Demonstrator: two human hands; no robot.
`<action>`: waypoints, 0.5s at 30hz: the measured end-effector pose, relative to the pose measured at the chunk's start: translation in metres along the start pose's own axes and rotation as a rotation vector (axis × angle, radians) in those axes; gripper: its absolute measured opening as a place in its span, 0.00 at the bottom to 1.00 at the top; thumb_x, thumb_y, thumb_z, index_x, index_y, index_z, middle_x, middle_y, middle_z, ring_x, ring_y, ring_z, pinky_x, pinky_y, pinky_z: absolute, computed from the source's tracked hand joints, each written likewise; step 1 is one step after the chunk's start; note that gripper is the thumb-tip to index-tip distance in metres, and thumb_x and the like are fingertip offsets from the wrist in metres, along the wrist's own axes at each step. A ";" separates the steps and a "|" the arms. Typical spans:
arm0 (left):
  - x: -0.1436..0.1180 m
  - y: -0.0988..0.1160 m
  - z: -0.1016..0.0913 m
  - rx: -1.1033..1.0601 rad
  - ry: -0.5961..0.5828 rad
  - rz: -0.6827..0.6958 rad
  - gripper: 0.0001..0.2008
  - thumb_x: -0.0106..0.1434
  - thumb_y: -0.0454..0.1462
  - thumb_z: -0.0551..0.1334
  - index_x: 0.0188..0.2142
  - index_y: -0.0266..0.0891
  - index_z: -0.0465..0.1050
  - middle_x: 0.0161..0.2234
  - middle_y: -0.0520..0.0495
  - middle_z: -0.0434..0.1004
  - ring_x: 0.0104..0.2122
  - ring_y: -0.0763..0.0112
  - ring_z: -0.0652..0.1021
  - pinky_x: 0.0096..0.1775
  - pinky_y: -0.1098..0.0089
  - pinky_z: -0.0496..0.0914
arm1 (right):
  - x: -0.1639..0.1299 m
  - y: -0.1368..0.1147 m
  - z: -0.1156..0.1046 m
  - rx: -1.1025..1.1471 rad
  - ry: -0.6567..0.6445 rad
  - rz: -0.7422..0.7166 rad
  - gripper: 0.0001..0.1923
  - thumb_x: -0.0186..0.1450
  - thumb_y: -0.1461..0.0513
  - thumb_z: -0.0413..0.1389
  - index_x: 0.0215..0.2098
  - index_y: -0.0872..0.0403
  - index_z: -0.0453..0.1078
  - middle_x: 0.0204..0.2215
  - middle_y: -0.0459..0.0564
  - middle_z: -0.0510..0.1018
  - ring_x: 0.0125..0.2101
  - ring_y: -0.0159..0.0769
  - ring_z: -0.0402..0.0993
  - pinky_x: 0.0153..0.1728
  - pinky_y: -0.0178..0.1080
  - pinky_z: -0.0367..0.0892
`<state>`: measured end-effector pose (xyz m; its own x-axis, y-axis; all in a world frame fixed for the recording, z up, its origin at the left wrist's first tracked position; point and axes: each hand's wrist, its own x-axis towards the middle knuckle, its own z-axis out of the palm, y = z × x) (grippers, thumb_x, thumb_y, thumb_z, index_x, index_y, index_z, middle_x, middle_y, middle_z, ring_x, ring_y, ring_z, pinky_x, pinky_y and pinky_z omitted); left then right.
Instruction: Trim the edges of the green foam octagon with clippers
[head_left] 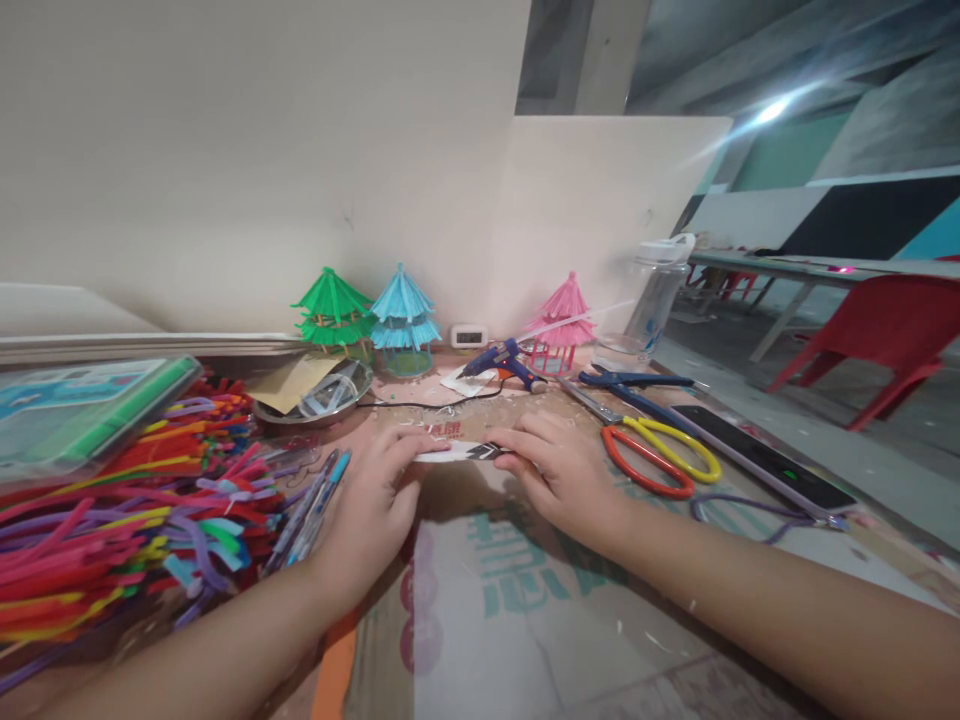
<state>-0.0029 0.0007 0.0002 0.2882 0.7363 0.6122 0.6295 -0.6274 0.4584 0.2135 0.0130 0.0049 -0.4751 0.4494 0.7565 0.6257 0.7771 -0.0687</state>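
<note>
Over the printed cardboard (pixel 480 650), the left hand (pixel 379 490) and right hand (pixel 561 468) angle inward (fingers bent), pinching a white strip (pixel 453 454).

On the desk (pixel 405 392), pens (pixel 316 518) lie just right of the pipe cleaners (pixel 64 570). At the far side, a digital timer (pixel 469 336) stands between two model pavilions (pixel 330 305) left and a third pavilion (pixel 568 300) right. A strip (pixel 450 455) is before the glue gun (pixel 495 358); scissors (pixel 610 420) lie left of the phone (pixel 765 460).
</note>
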 end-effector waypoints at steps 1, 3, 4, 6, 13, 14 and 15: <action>0.000 0.000 0.000 -0.003 0.000 -0.001 0.21 0.54 0.25 0.49 0.42 0.44 0.70 0.41 0.49 0.71 0.44 0.67 0.72 0.48 0.63 0.66 | 0.000 0.000 0.000 -0.003 0.005 -0.002 0.17 0.70 0.57 0.44 0.40 0.56 0.72 0.26 0.50 0.71 0.29 0.36 0.66 0.30 0.37 0.60; 0.000 0.000 0.000 -0.012 -0.002 -0.009 0.21 0.54 0.24 0.49 0.42 0.44 0.70 0.41 0.49 0.71 0.44 0.67 0.72 0.48 0.63 0.66 | 0.000 0.001 0.000 -0.006 0.006 -0.007 0.17 0.70 0.57 0.44 0.40 0.57 0.72 0.26 0.51 0.72 0.29 0.36 0.66 0.30 0.37 0.60; 0.000 0.000 0.000 -0.017 -0.003 -0.013 0.21 0.54 0.24 0.49 0.41 0.44 0.70 0.41 0.49 0.71 0.44 0.67 0.72 0.48 0.63 0.67 | 0.000 0.001 0.000 -0.004 0.004 -0.011 0.17 0.70 0.57 0.44 0.41 0.56 0.72 0.26 0.51 0.72 0.29 0.36 0.66 0.30 0.38 0.60; 0.000 0.000 0.001 -0.023 -0.002 -0.020 0.21 0.54 0.25 0.49 0.41 0.44 0.71 0.40 0.49 0.71 0.44 0.66 0.72 0.48 0.63 0.67 | 0.000 0.002 0.001 0.005 -0.001 -0.018 0.17 0.70 0.57 0.44 0.41 0.56 0.72 0.26 0.50 0.72 0.29 0.36 0.66 0.30 0.38 0.60; -0.001 -0.001 0.001 -0.029 0.008 -0.001 0.21 0.53 0.24 0.49 0.41 0.44 0.71 0.40 0.49 0.71 0.44 0.67 0.72 0.47 0.64 0.67 | -0.001 0.002 0.001 0.010 0.020 -0.038 0.16 0.70 0.58 0.45 0.40 0.57 0.72 0.26 0.50 0.72 0.29 0.36 0.66 0.30 0.37 0.60; -0.001 -0.001 0.001 -0.027 0.007 -0.001 0.21 0.53 0.24 0.49 0.41 0.44 0.71 0.40 0.49 0.71 0.44 0.67 0.72 0.47 0.64 0.67 | -0.001 0.002 0.001 0.012 0.021 -0.039 0.16 0.70 0.58 0.45 0.40 0.57 0.72 0.26 0.50 0.72 0.29 0.36 0.66 0.30 0.37 0.60; -0.001 0.000 0.001 -0.024 0.009 -0.001 0.21 0.53 0.24 0.49 0.41 0.43 0.71 0.40 0.49 0.71 0.44 0.67 0.72 0.47 0.64 0.67 | -0.001 0.002 0.001 0.016 0.022 -0.040 0.16 0.70 0.58 0.45 0.40 0.57 0.72 0.26 0.50 0.72 0.29 0.36 0.66 0.30 0.37 0.60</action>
<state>-0.0027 0.0005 -0.0011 0.2813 0.7348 0.6172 0.6118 -0.6329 0.4745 0.2145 0.0148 0.0032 -0.4856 0.4079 0.7731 0.5965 0.8012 -0.0480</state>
